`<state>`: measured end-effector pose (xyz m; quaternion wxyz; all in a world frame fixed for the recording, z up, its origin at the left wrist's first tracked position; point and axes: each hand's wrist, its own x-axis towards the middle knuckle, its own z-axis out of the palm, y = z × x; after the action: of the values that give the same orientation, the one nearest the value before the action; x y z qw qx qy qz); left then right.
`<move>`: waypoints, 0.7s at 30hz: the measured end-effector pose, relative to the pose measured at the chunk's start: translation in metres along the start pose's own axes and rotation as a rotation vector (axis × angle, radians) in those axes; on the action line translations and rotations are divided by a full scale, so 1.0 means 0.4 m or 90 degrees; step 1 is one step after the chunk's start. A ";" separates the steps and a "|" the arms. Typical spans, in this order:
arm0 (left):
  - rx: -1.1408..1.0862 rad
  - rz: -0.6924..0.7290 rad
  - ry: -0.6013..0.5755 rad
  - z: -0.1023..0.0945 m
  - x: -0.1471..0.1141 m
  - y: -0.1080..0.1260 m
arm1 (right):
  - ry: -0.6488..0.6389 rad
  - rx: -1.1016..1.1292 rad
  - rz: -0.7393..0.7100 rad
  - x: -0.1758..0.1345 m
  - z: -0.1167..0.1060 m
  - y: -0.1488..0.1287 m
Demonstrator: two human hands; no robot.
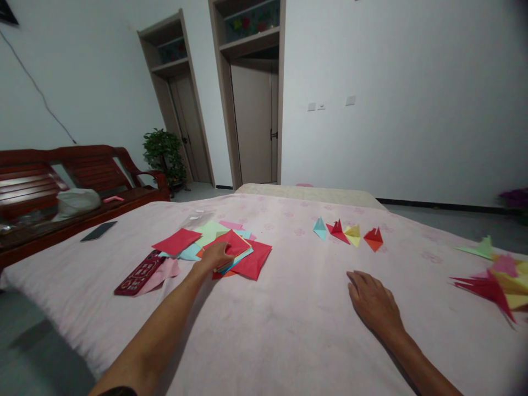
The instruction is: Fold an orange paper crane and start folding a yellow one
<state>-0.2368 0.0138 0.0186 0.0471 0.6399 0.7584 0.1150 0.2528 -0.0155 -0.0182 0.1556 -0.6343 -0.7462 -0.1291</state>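
At the pile of coloured paper, my left hand pinches the near edge of a small stack of square origami paper, red on top with yellow and blue layers beneath. More loose sheets lie around it, among them a red sheet, another red sheet and a pale green sheet. My right hand rests palm down on the pink cloth with its fingers stretched out, holding nothing. Beyond it stands a row of small folded paper birds, including a light blue one and a red one.
A pink patterned cloth covers the table. Several larger folded paper cranes are heaped at the far right. On the left lie a dark red printed packet and a black phone. A wooden bench stands beyond the left edge.
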 end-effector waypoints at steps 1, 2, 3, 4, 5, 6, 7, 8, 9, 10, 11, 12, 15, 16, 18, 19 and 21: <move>0.002 0.002 -0.003 -0.003 -0.001 0.006 | -0.002 0.003 0.000 0.000 0.000 0.000; 0.004 0.004 -0.005 -0.006 -0.002 0.013 | -0.004 0.006 0.001 0.000 0.000 0.001; 0.006 0.004 -0.006 -0.010 -0.002 0.018 | -0.006 0.009 0.002 0.000 0.001 0.001; 0.008 0.001 -0.005 -0.015 -0.003 0.023 | -0.008 0.011 0.003 0.000 0.001 0.002; 0.010 -0.003 -0.004 -0.020 -0.003 0.027 | -0.009 0.013 0.005 0.000 0.002 0.003; 0.012 -0.009 -0.001 -0.025 -0.003 0.030 | -0.011 0.015 0.007 0.000 0.002 0.003; 0.014 -0.015 0.003 -0.030 -0.004 0.032 | -0.012 0.016 0.009 -0.001 0.002 0.003; 0.016 -0.022 0.008 -0.034 -0.004 0.033 | -0.012 0.017 0.010 -0.001 0.000 0.002; 0.018 -0.029 0.015 -0.038 -0.005 0.033 | -0.012 0.018 0.012 -0.001 -0.001 0.001; 0.019 -0.037 0.024 -0.040 -0.006 0.032 | -0.012 0.019 0.013 -0.001 -0.003 0.000; 0.018 -0.046 0.033 -0.041 -0.006 0.030 | -0.012 0.020 0.014 -0.001 -0.005 -0.002; 0.017 -0.055 0.042 -0.041 -0.007 0.027 | -0.012 0.021 0.016 -0.001 -0.008 -0.003; 0.003 -0.072 0.068 -0.037 -0.008 0.014 | -0.017 0.022 0.021 -0.001 -0.010 -0.004; -0.004 -0.076 0.077 -0.036 -0.007 0.008 | -0.019 0.021 0.020 -0.001 -0.010 -0.004; -0.019 -0.080 0.098 -0.033 -0.005 -0.005 | -0.020 0.017 0.019 -0.002 -0.007 -0.002; -0.026 -0.082 0.110 -0.033 -0.004 -0.011 | -0.017 0.016 0.017 -0.002 -0.005 -0.001; -0.035 -0.084 0.139 -0.031 -0.004 -0.024 | -0.010 0.014 0.014 -0.003 0.000 0.001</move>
<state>-0.2485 0.0094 0.0283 -0.0107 0.5705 0.7960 0.2018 0.2535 -0.0166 -0.0184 0.1581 -0.6418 -0.7417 -0.1139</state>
